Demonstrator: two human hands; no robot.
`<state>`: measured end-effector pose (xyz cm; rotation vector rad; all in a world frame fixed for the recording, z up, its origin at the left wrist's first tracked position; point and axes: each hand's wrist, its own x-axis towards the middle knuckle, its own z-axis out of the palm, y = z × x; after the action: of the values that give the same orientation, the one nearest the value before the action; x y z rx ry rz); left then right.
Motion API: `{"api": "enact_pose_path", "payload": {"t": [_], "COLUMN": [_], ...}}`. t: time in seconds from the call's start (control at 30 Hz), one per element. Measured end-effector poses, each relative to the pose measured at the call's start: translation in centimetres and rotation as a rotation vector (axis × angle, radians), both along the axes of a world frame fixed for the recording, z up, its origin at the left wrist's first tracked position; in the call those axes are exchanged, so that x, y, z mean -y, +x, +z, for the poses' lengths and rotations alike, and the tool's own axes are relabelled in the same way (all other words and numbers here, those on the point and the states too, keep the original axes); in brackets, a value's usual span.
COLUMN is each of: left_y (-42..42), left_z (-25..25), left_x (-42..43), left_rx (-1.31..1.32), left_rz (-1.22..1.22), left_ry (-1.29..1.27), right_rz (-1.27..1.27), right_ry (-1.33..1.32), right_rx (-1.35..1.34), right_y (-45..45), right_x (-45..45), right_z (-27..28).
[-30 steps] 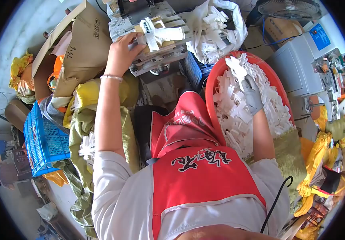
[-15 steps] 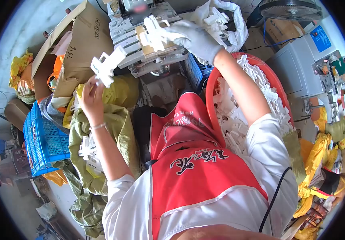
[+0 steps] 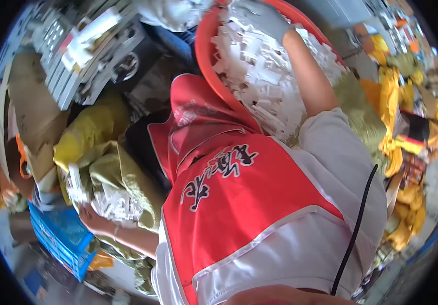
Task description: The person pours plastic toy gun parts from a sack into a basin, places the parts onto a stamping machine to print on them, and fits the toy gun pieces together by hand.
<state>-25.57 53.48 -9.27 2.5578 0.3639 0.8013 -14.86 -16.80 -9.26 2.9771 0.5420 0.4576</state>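
Note:
My bare left hand (image 3: 93, 219) is low on the left, its fingers closed on a white plastic part (image 3: 75, 183) that stands up from them. Beside it, an open green woven sack (image 3: 108, 165) holds many similar white parts (image 3: 117, 203). At the top, my right hand (image 3: 262, 19), in a grey glove, reaches over the far side of a red tub (image 3: 206, 56) heaped with white plastic pieces (image 3: 259, 76). Blur hides the glove's fingers, so whether they hold a piece is unclear. Another white part (image 3: 94, 35) rests on the metal machine (image 3: 58, 84) at upper left.
A blue plastic basket (image 3: 64, 234) stands below my left hand. Cardboard (image 3: 38, 101) and a yellow sack (image 3: 94, 122) lie between it and the machine. Yellow bags (image 3: 389, 101) pile up on the right. A black cable (image 3: 353, 234) hangs along my right side.
My view has swung rightward. My left hand has gone from near the machine down to the green sack with its white part. My right hand has left the machine's part and moved over the tub.

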Motion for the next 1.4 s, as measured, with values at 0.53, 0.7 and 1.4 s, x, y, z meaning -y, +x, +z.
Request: {"api": "enact_pose_path", "payload": {"t": [0.53, 0.7, 1.4], "left_y": [5.2, 4.7, 21.0], "left_z": [1.1, -0.7, 11.5], "left_x": [13.0, 11.6, 22.7], "left_rx": [-0.165, -0.1, 0.218], "left_rz": [-0.285, -0.314, -0.753], "left_ry": [-0.121, -0.301, 0.103], "right_rz": [-1.071, -0.928, -0.219], "right_ry": [0.242, 0.264, 1.51], "right_rx": [-0.626, -0.583, -0.477], "right_y": [-4.5, -7.6, -6.3], "right_x": [-2.4, -3.7, -6.5], "right_z": [-10.7, -9.4, -0.9]}}
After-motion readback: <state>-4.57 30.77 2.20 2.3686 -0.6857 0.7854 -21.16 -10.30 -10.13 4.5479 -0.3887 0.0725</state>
